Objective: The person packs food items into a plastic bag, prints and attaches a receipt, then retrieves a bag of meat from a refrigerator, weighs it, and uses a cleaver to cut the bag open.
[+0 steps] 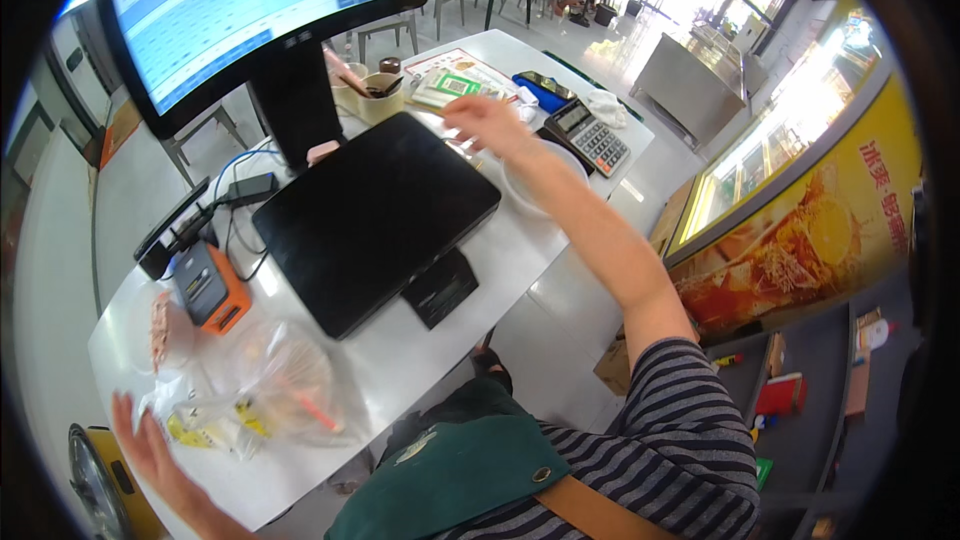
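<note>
My left hand (152, 446) is held at the near left edge of the white table (517, 285), fingers apart with nothing in them. Just beyond it lies a clear plastic bag (281, 375) with a pinkish-red strip inside and yellow-printed film (195, 424) beside it. My right arm reaches across to the far side. There my right hand (491, 127), fingers loosely bent, hovers over the table by a round translucent tub (536, 191), and I see nothing held in it. Between my hands sits a black flat-topped device (375, 221), with a small black pad (442, 289) at its near edge.
A large lit monitor (262, 7) rises at the back left. An orange-and-black label printer (210, 289) and cables stand below it. Cream cups (382, 97), a printed code card (454, 85) and a calculator (589, 139) lie along the far side. A drinks fridge (810, 217) stands right.
</note>
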The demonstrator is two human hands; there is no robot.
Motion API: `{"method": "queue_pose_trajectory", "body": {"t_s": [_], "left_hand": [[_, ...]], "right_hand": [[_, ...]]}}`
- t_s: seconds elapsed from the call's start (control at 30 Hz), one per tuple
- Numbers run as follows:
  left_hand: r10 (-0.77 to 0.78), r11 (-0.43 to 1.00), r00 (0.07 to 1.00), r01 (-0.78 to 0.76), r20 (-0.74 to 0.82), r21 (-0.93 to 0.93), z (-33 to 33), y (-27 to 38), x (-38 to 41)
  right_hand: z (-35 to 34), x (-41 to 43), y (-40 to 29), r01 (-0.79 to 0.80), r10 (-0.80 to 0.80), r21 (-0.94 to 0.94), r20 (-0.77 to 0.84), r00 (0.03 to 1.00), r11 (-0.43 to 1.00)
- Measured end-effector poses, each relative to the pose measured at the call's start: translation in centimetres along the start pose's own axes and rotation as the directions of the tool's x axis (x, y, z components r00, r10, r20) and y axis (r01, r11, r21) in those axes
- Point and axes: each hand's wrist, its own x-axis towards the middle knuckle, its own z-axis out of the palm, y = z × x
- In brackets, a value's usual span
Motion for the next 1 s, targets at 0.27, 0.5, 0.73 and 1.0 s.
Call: {"method": "queue_pose_trajectory", "body": {"t_s": [0.27,0.5,0.73,1.0], "left_hand": [[-0.008,0.994,0.931,0.047,-0.364,0.098,7.2,7.1,-4.8],[-0.069,0.997,0.976,0.073,-0.208,0.015,17.8,12.1,-5.6],[0.059,0.954,0.911,0.069,0.408,-0.292,36.1,16.5,-2.7],[0.026,0.822,0.780,0.339,0.625,-0.458,39.5,18.3,-2.9]], "right_hand": [[-18.9,12.0,15.9,-0.041,0.118,-0.981,-0.019,0.993,0.190],[-18.7,13.3,18.0,0.130,-0.080,-0.897,0.106,0.991,0.423],[-16.7,7.1,3.4,0.781,-0.643,-0.362,0.443,0.624,0.509],[-11.5,1.0,-4.4,0.884,-0.676,-0.080,0.614,0.407,0.460]]}}
